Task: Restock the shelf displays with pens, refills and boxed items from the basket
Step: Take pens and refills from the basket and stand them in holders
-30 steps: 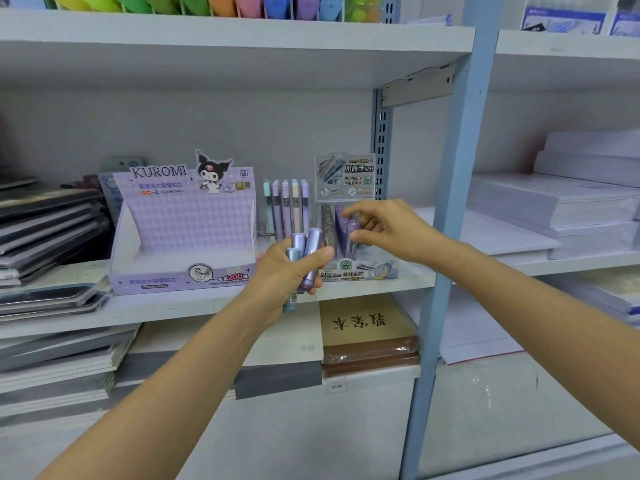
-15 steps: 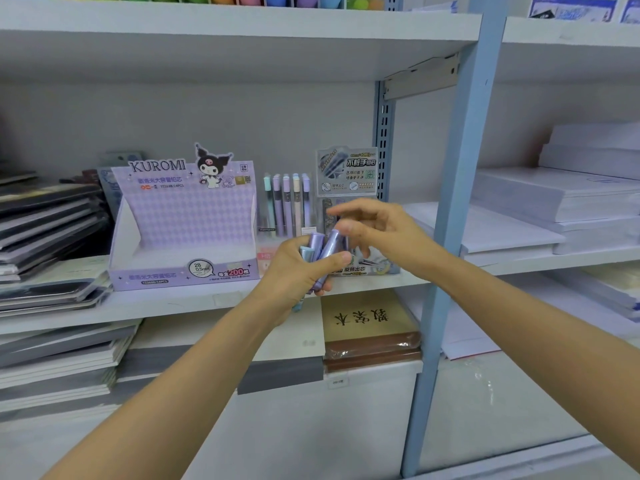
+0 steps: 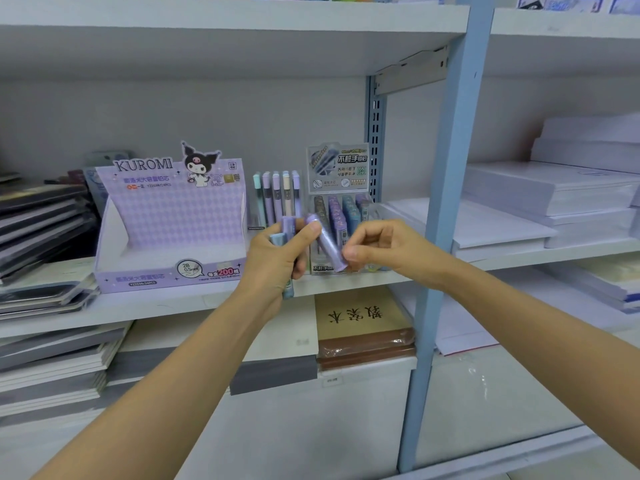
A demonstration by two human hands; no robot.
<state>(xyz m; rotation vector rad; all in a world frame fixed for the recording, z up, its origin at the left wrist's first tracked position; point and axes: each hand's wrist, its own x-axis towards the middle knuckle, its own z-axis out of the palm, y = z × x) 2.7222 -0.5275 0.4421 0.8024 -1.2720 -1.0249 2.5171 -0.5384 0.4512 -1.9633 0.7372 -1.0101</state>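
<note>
Head view, stock listing, largest to smallest.

Shelf unit (image 3: 156, 306): white boards on a pale blue upright post (image 3: 446, 202). The middle board carries the displays at chest height.

Paper stacks (image 3: 554, 192): white reams lying flat, right of the post.

Notebook stacks (image 3: 41, 220): dark covers lying flat, at the far left of the board.

Kuromi display box (image 3: 173, 216): lilac open-front carton, standing on the middle board left of centre.

Brown-wrapped books (image 3: 360, 320): lying flat on the board below.

Refill display (image 3: 337, 164): grey header card over a clear tray. The tray holds rows of small upright cases in brown, purple and blue.

Pencil-lead stand (image 3: 277, 195): five slim cases upright side by side, between the two displays.

Left hand (image 3: 273, 265): fingers curled round a bundle of refill tubes (image 3: 287, 226), purple and pale blue. Their long axes run near vertical, with the ends showing above and below the fist.

Right hand (image 3: 384, 247): thumb and forefinger pinch the lower end of the purple tube (image 3: 327, 242), other fingers curled.

Purple tube: held in the air between the hands, in front of the refill display. Its long axis is diagonal, upper end toward the upper left at the left thumb tip, lower end down-right.
</note>
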